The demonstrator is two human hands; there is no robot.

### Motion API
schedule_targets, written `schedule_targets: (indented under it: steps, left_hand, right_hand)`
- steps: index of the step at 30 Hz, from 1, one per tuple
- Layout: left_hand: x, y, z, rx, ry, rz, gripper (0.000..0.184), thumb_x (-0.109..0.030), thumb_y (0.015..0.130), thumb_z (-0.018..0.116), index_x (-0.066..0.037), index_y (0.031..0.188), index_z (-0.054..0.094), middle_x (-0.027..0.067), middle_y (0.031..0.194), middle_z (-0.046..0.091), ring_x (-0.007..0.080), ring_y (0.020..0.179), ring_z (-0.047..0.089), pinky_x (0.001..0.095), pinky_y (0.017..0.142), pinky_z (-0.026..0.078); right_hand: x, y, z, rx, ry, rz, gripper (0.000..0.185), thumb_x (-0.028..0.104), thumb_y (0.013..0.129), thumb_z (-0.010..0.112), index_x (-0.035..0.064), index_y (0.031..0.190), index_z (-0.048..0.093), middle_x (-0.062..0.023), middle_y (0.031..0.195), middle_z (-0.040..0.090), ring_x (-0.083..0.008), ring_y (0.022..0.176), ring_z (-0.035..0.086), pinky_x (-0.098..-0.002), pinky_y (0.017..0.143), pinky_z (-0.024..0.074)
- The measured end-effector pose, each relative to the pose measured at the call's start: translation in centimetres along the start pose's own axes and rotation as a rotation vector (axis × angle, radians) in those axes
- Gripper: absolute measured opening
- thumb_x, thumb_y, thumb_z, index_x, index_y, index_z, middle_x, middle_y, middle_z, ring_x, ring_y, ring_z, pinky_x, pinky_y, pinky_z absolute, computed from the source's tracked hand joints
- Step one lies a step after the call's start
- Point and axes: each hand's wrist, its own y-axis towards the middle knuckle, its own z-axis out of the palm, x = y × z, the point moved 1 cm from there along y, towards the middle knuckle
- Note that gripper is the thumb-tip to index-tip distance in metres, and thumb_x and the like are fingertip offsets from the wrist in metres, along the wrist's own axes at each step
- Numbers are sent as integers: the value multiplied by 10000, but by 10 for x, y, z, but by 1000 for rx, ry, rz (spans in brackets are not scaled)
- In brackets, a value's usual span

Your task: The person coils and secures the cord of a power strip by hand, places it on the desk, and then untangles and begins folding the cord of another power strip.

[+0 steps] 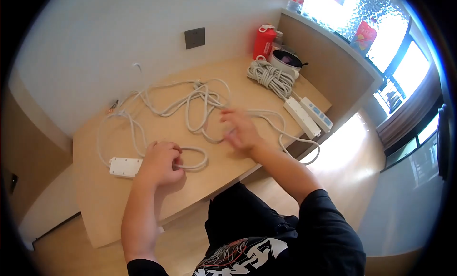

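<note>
My left hand (163, 162) is curled on the table around the white cable (196, 167), with a loop sticking out to its right. Just left of that hand lies a white power strip (124, 167), its right end hidden behind my wrist. Right of centre, my right hand (241, 131) is slightly blurred and raised over the table. Its fingers are bent around a stretch of the cable, though the grip is partly smeared. Loose cable (190, 101) sprawls in loops across the table beyond both hands.
At the back right lie a bundled white cable (270, 77) and two power strips, one plain (302, 116) and one with blue marks (316, 114). Behind them stand a red container (263, 43) and a white pot (285, 62). A wall socket (194, 38) is above the table.
</note>
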Motion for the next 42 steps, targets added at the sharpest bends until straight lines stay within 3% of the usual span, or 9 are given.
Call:
schedule_targets:
  steps: [3,6,9,13,18,22,29,36,42]
  left_hand:
    - [-3,-4,-26,54,81,-165,280,-287,641,793,-83,644,601,61,840,665,277,879,610,443,875,431]
    - [12,-4,-23,-163,69,-414,290,-308,720,763,-87,626,602,73,769,651,292,748,615,435,729,458]
    - [44,-9,-15,-660,-258,-581,304,-314,785,747,-72,665,609,89,731,636,281,628,594,421,605,454]
    - [56,-9,-14,-1162,-731,-399,302,-310,842,737,-30,859,627,123,798,627,259,729,609,411,686,479]
    - [25,-1,-17,-1126,-115,56,538,-419,759,812,-8,1031,595,154,1003,621,309,974,588,412,881,454]
    - [3,-8,-22,-689,-160,239,653,-441,666,863,-18,1082,591,154,1076,614,340,1046,569,430,924,445]
    - [0,-6,-6,-513,-318,170,723,-369,654,866,-14,1204,560,179,1238,555,348,1139,537,421,980,430]
    - [-57,44,15,-748,-325,236,619,-150,707,814,-43,1251,539,206,1443,383,364,1210,514,455,1004,435]
    - [-23,27,9,-868,-269,265,303,-177,686,823,-66,716,543,123,808,566,331,804,563,417,729,457]
  right_hand:
    - [-21,18,-13,128,-606,396,380,339,845,666,108,1144,627,-163,1217,629,-370,1078,600,-452,874,486]
    - [-59,21,-21,515,-315,683,298,339,894,598,117,1077,676,-167,1037,693,-354,983,647,-453,822,504]
    - [-66,61,-56,436,-371,593,261,318,911,580,87,928,700,-172,878,704,-351,870,678,-458,758,522]
    - [-42,168,-150,-326,-194,360,389,311,954,518,-27,844,676,-180,689,665,-288,623,667,-404,597,522]
    - [22,218,-224,-694,157,333,427,359,966,536,-19,825,675,-88,602,580,-190,511,585,-353,508,492]
    - [56,195,-218,-310,-112,384,385,337,989,534,-8,865,651,-52,647,560,-132,568,536,-273,506,418]
    - [90,170,-210,-735,1091,312,301,328,1054,451,103,862,505,32,630,309,-108,512,275,-273,470,255]
    - [166,154,-182,-126,1451,290,311,344,1046,481,78,886,513,33,646,339,-97,528,296,-275,476,244]
    - [111,162,-202,-441,1030,340,335,352,1040,489,58,890,547,13,642,480,-119,467,407,-271,428,326]
